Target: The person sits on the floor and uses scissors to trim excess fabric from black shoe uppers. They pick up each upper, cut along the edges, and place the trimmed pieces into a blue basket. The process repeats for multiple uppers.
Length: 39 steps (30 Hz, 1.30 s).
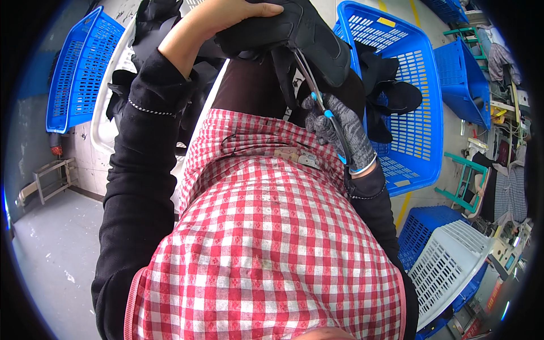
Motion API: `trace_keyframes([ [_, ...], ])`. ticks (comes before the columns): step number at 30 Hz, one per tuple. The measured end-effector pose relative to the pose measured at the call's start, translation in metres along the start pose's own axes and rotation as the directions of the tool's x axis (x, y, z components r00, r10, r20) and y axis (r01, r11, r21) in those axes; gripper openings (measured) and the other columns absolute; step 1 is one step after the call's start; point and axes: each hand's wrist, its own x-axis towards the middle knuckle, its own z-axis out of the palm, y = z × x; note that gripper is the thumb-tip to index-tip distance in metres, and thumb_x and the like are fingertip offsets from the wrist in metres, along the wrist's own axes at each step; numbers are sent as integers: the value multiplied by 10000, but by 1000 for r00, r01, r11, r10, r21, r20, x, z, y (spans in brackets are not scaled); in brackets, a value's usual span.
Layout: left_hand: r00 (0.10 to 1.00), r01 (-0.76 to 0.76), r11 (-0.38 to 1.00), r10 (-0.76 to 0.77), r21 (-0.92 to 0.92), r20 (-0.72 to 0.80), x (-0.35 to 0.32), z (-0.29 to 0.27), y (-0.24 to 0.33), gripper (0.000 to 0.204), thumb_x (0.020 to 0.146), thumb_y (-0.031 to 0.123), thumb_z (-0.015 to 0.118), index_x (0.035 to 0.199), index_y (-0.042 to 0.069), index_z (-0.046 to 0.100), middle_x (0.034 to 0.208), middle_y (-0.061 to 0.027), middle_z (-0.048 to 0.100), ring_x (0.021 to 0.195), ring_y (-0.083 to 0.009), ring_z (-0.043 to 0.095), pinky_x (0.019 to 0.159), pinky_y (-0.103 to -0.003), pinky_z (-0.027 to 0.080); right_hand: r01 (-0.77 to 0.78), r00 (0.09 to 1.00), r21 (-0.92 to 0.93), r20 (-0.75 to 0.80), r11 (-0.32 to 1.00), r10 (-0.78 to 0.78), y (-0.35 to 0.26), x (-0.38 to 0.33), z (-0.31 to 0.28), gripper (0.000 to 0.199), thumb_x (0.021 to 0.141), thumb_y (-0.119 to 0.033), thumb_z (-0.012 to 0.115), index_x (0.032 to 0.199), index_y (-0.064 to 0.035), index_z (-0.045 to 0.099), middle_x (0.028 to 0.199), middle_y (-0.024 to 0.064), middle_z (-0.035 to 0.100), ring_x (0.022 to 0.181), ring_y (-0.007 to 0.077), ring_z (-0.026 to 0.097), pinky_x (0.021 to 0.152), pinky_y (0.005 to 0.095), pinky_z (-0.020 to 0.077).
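My left hand [232, 14] is bare and grips a stitched, padded black fabric piece [272, 28] over my lap, thumb on top. In a grey knitted glove, my right hand [343, 127] is closed around a pair of scissors [309, 79] with black and blue handles. Their metal blades point up and away from me, and the tips meet the near edge of the black piece. Whether they cut into it, I cannot tell. A narrow black strip [283, 76] hangs from the piece beside the blades.
To my right stands a blue basket [422, 124] with black pieces [396, 93] in it. A white container [105, 122] with more black pieces is at my left, and beyond it another blue basket [79, 73]. Blue and white baskets [450, 260] are stacked at the lower right.
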Motion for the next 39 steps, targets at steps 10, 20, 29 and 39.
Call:
trace_keyframes([
  [10,1000,-19,999,18,-46,-23,-4,4,-1,597,820,425,817,1156,-58,720,1047,-221,755,927,-294,732,846,-388,567,-81,980,84,-174,993,95,-17,7,13,343,1105,-201,482,1320,25,624,852,26,670,669,19,608,553,135,426],
  [20,999,41,998,-41,-37,3,-3,7,0,654,823,427,812,1222,-75,684,1079,-250,743,964,-322,733,874,-390,568,89,990,-332,-70,939,-118,-25,-9,12,281,1048,-129,565,1289,-31,671,832,2,701,664,12,615,544,142,422],
  [29,999,-32,998,32,-49,-3,-7,6,1,629,818,412,814,1184,-84,692,1048,-259,746,961,-331,736,870,-399,565,15,999,-374,-42,927,-33,-30,-15,9,321,1009,-129,662,1309,-16,653,987,76,725,790,90,680,688,205,532],
  [39,1000,-27,999,27,-24,2,-7,7,-3,653,804,425,820,1170,-99,688,1039,-280,741,946,-341,739,856,-411,568,-206,974,395,-3,895,225,-17,-2,6,306,1068,-201,572,1280,11,631,1003,85,712,826,120,696,706,227,578],
])
